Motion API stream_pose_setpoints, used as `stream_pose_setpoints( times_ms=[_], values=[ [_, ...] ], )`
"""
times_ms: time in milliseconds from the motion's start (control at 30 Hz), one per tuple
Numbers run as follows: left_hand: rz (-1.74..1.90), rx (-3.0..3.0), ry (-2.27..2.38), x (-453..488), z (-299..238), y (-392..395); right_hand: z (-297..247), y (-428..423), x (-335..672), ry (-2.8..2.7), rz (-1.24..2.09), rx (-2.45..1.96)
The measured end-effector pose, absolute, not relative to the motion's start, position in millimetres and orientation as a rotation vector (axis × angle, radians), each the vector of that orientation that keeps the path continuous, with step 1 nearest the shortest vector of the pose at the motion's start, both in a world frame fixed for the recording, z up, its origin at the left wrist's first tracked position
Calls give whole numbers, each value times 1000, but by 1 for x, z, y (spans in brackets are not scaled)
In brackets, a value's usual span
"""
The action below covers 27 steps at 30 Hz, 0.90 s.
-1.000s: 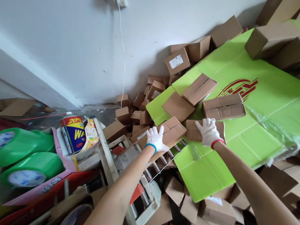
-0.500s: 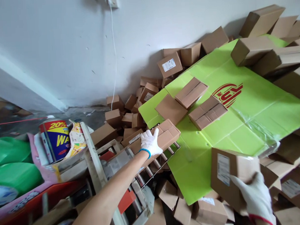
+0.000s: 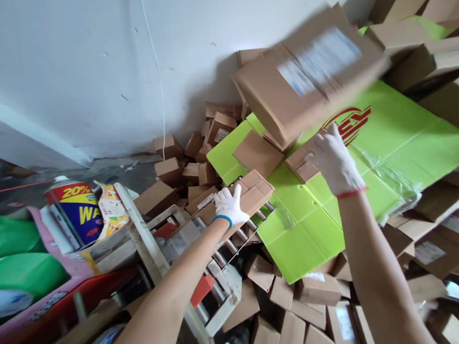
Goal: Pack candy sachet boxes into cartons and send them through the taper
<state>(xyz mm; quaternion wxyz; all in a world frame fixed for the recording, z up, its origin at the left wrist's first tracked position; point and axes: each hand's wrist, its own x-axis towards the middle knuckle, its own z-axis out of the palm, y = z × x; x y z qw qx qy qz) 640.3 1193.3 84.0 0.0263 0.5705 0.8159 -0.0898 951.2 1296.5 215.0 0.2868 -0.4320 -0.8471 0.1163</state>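
Note:
My left hand (image 3: 228,206), in a white glove with a blue cuff, lies on a long cardboard box (image 3: 255,191) on the roller conveyor (image 3: 228,244). Its fingers are spread across the top, thumb apart. My right hand (image 3: 334,160), gloved with a red cuff, reaches over the green board (image 3: 293,235), its fingers apart and nothing in them. Above and beyond it a labelled cardboard box (image 3: 305,82) hangs tilted in the air, blurred and apart from the fingers. Below the right hand lies a smaller box (image 3: 301,164); a flat brown piece (image 3: 258,153) lies nearby.
Cardboard boxes (image 3: 292,331) are heaped below the green board, with more boxes (image 3: 417,37) at the upper right and along the wall (image 3: 88,71). A can (image 3: 77,211) and green containers (image 3: 23,272) stand at left. A white cable (image 3: 159,84) hangs down the wall.
My right hand has swung up and left from the lower right and let go of the labelled box, which is now airborne over the board. My left hand stays on its box.

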Motion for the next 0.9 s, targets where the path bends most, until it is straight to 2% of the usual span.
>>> stream_pose_setpoints(
  times_ms=[133, 267, 367, 467, 633, 700, 800, 900],
  values=[
    [-237, 1769, 2487, 638, 79, 1192, 227, 1380, 907, -2010, 191, -1432],
    [-241, 1692, 2475, 640, 68, 1195, 196, 1447, 933, -2067, -6, -1613],
    [-222, 1646, 2499, 643, 61, 1198, 171, 1482, 964, -2180, -18, -1633],
    [-172, 1654, 2509, 647, 59, 1199, 158, 1463, 976, -2075, -76, -1737],
    [-185, 1701, 2455, 644, 61, 1203, 147, 1354, 973, -2071, -55, -2022],
    [-192, 1766, 2422, 642, 63, 1207, 140, 1335, 972, -2268, -113, -1890],
    [-181, 1851, 2410, 640, 67, 1209, 136, 1351, 967, -2532, -293, -1421],
    [-149, 1866, 2422, 642, 73, 1207, 135, 1377, 958, -2646, -173, -1145]
  ],
)
